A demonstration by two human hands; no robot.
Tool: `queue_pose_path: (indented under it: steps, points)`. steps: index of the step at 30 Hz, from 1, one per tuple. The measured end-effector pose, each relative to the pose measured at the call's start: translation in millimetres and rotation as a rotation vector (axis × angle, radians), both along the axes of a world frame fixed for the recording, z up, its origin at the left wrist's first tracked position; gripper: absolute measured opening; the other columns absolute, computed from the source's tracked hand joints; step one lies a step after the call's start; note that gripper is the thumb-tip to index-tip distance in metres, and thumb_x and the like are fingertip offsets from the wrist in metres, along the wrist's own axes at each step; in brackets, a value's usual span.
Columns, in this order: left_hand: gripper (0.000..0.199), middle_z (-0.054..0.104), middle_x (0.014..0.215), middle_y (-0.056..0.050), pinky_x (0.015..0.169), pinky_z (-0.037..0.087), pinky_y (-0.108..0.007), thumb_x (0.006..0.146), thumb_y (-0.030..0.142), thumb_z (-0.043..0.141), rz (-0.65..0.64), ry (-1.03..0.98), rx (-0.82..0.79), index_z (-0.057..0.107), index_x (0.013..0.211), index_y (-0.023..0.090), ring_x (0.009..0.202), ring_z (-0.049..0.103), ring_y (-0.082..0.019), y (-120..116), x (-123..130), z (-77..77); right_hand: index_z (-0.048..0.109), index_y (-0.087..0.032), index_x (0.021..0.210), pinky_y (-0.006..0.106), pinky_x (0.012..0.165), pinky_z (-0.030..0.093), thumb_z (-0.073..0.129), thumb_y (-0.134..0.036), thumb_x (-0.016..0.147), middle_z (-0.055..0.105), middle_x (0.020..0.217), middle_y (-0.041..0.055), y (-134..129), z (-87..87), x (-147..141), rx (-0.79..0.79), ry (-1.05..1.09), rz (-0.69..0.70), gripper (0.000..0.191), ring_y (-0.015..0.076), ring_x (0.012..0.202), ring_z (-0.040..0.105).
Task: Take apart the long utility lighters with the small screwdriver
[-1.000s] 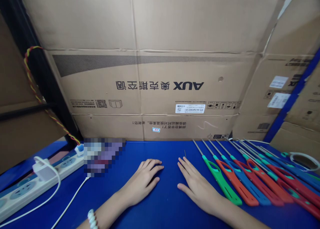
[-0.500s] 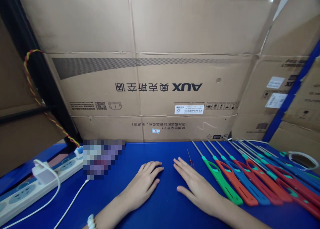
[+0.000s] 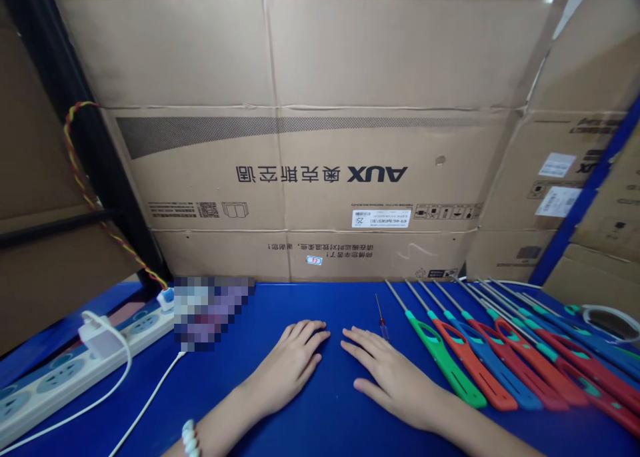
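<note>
My left hand (image 3: 290,367) rests on the blue table (image 3: 330,430), fingers a little apart and holding nothing. To its right my right hand (image 3: 393,377) lies palm down with its fingers spread, also without anything in it. A small screwdriver (image 3: 383,324) with a thin shaft and a red and clear handle lies just beyond my right hand. Several long-necked lighters with green (image 3: 445,360), orange (image 3: 475,367), blue (image 3: 505,367) and red handles lie in a row right of that hand.
A white power strip (image 3: 95,370) with a plugged-in charger (image 3: 103,337) and cables runs along the left. Beside it is a pixelated purple patch (image 3: 215,314). A cardboard sheet (image 3: 320,57) stands at the back. A clear round object (image 3: 610,320) sits at the far right.
My right hand's fingers have drawn slightly left and down, showing more of the screwdriver handle. My left hand is nearly unchanged. The view has shifted slightly.
</note>
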State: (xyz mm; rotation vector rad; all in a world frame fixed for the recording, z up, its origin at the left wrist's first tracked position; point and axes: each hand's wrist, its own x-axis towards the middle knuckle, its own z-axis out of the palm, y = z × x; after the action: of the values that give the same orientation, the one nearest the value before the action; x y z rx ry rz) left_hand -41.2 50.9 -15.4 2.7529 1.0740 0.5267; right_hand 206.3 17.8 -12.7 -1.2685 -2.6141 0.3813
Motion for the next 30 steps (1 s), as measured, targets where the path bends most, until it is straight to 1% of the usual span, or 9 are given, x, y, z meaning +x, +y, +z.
queue_pose_path:
  steps: [11,15,20,25,30]
  points:
    - [0.035,0.049,0.133,-0.007,0.101,0.039,-0.044,0.098,0.023,0.039,-0.004,-0.001,0.008,0.047,0.132,0.025,0.121,0.045,-0.024,-0.8,1.3,1.6,0.036,-0.025,0.144,0.047,0.113,0.026,0.045,-0.04,0.095,0.03,0.152,0.0064,1.7,-4.5,1.7,0.032,0.025,0.019,0.052,0.0254,0.14,0.025]
    - [0.035,0.049,0.133,-0.006,0.101,0.04,-0.044,0.098,0.023,0.039,0.001,-0.001,0.024,0.046,0.133,0.027,0.122,0.045,-0.024,0.1,0.6,-0.5,0.037,-0.023,0.144,0.047,0.113,0.026,0.044,-0.039,0.096,0.03,0.152,0.0073,1.0,-3.0,1.0,0.022,0.012,0.007,0.051,0.0253,0.14,0.025]
    - [0.036,0.048,0.134,-0.006,0.101,0.039,-0.044,0.098,0.021,0.04,-0.001,0.018,0.023,0.045,0.133,0.026,0.123,0.043,-0.024,1.4,0.2,-2.3,0.038,-0.022,0.144,0.047,0.113,0.026,0.044,-0.039,0.095,0.031,0.152,0.0073,0.1,0.1,-0.1,0.022,0.017,0.009,0.051,0.0251,0.14,0.025]
    - [0.035,0.048,0.134,-0.006,0.102,0.038,-0.044,0.098,0.021,0.04,-0.001,0.024,0.015,0.046,0.131,0.025,0.123,0.043,-0.024,0.9,0.2,-1.7,0.039,-0.02,0.143,0.046,0.113,0.026,0.043,-0.039,0.095,0.031,0.152,0.0079,0.5,2.9,-1.5,0.013,-0.011,0.005,0.052,0.0251,0.14,0.025]
    - [0.035,0.047,0.135,-0.006,0.103,0.037,-0.043,0.097,0.019,0.04,0.007,0.04,-0.003,0.046,0.131,0.024,0.124,0.042,-0.024,0.4,1.0,1.4,0.039,-0.021,0.143,0.047,0.113,0.027,0.045,-0.038,0.095,0.032,0.152,0.008,1.5,-0.8,-0.5,0.026,0.012,0.004,0.051,0.0251,0.139,0.026]
